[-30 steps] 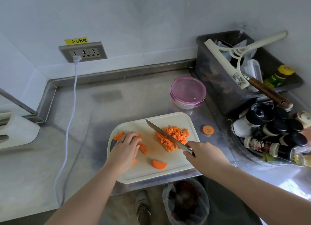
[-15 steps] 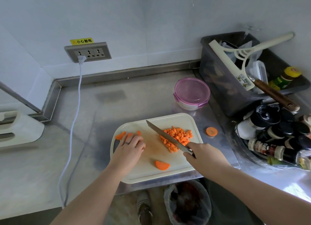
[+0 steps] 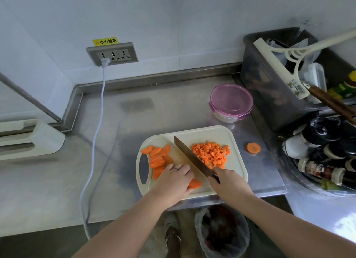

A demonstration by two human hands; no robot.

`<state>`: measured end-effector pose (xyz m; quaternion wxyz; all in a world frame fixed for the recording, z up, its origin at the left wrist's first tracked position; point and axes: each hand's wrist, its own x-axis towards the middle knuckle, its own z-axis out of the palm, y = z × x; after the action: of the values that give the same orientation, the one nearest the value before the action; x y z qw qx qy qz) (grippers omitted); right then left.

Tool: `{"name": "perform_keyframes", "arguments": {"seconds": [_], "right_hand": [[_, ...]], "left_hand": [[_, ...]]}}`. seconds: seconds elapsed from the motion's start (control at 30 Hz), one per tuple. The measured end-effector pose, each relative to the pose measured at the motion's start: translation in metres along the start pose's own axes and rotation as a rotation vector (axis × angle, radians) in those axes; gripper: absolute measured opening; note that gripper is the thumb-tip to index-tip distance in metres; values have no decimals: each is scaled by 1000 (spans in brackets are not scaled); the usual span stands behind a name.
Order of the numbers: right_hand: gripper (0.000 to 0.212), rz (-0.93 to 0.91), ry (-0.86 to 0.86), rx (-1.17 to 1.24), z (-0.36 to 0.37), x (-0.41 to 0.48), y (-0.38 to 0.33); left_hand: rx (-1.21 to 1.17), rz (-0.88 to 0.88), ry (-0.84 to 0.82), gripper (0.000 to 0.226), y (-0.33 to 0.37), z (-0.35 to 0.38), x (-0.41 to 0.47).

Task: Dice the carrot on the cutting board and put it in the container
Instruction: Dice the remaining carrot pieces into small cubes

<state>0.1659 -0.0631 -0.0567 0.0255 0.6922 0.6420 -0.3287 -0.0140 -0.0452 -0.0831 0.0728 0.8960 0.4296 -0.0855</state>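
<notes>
The right hand [image 3: 228,182] has its grip closed around the handle of the knife [image 3: 192,158], and the blade runs up and to the left across the middle of the cutting board [image 3: 238,161], with its tip near the far edge. The left hand [image 3: 173,180] lies flat on the near part of the board, fingers bent down and pressing on a carrot slice [image 3: 195,184] that shows at the fingertips; whether the fingers really pinch it I cannot tell. To the left of the blade a group of carrot slices [image 3: 158,155] lies overlapped beside the handle hole of the board. To the right of the blade sits the pile of diced carrot [image 3: 211,153]. One round carrot end [image 3: 253,147] lies alone on the steel table [image 3: 115,161], just beside the right edge of the board. Behind the board, apart from it, stands the round container [image 3: 231,102] with its purple lid on. At the right there is a dark bin [image 3: 269,95] with tools and a tray of bottles [image 3: 323,161].
</notes>
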Motion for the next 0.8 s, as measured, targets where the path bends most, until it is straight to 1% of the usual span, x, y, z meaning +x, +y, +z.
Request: {"name": "perform_keyframes", "arguments": {"seconds": [0.07, 0.13, 0.17, 0.23, 0.3, 0.4, 0.43, 0.47, 0.5, 0.57, 0.6, 0.73, 0.8], "right_hand": [[18, 9, 19, 25, 2, 0, 1], [18, 16, 53, 40, 1, 0, 1], [17, 23, 68, 41, 0, -1, 1], [16, 32, 86, 36, -2, -1, 1], [17, 27, 90, 29, -1, 0, 0], [20, 28, 87, 58, 1, 0, -1], [20, 24, 84, 70, 3, -1, -1], [20, 17, 83, 81, 4, -1, -2], [20, 9, 82, 87, 6, -2, -2], [21, -7, 78, 82, 8, -2, -2], [23, -14, 70, 74, 10, -1, -2], [21, -21, 55, 66, 14, 0, -4], [19, -25, 53, 71, 15, 0, -5]], "left_hand": [[37, 26, -28, 40, -3, -4, 4], [77, 85, -16, 35, -10, -5, 7], [97, 104, -37, 33, -13, -5, 9], [100, 88, -46, 35, -20, -5, 15], [63, 69, 12, 36, -27, -5, 20], [3, 42, 42, 37, -30, -15, 20], [-11, 12, 40, 40, -31, -15, 19], [-81, -76, 25, 44, -30, -14, 16], [-198, -207, 14, 46, -27, -13, 11], [-493, -484, 101, 42, -16, -10, -1], [-646, -587, 134, 37, -9, -8, -6], [-1086, -849, 95, 28, 18, 2, -8], [-1271, -933, 139, 28, 26, -1, 0]]}}
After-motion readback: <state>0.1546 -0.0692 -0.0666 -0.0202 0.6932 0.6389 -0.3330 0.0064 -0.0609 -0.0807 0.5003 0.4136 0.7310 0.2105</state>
